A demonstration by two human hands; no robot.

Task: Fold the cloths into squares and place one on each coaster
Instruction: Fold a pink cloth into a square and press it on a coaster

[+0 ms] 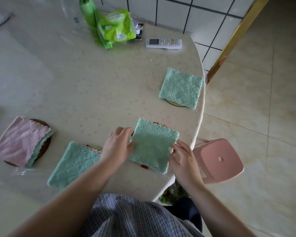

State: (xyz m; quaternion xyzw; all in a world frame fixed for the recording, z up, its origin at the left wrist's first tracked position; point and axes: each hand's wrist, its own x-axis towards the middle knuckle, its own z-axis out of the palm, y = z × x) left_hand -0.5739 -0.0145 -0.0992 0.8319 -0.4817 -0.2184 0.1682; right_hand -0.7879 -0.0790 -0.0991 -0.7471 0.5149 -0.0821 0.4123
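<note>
Closest to the camera there's a checked shirt [126, 218], and both bare arms are reaching out from it over a pale table [72, 79]. The left hand [117, 146] is lying flat with its fingers loosely together, touching the left edge of a folded green cloth [153, 145]. The right hand [184, 161] is sitting at the cloth's right corner, fingers bent and touching the edge; can't really tell if it's pinching it or just resting there. That cloth is lying on a red and white coaster [144, 166] which is only peeking out underneath.

Just left of the left hand another folded green cloth [73, 165] is covering a coaster [96, 147], with a pink layer showing at its top edge. Further left a pink cloth [19, 141] is lying over a dark round coaster [43, 147]. Up by the table's right edge a fourth green cloth [181, 88] is sitting on a light coaster [174, 104].

At the far side there's a white remote [163, 43], a green packet [116, 28] and a green bottle [87, 9]. A pink stool [219, 159] is standing on the floor just beside the table.
</note>
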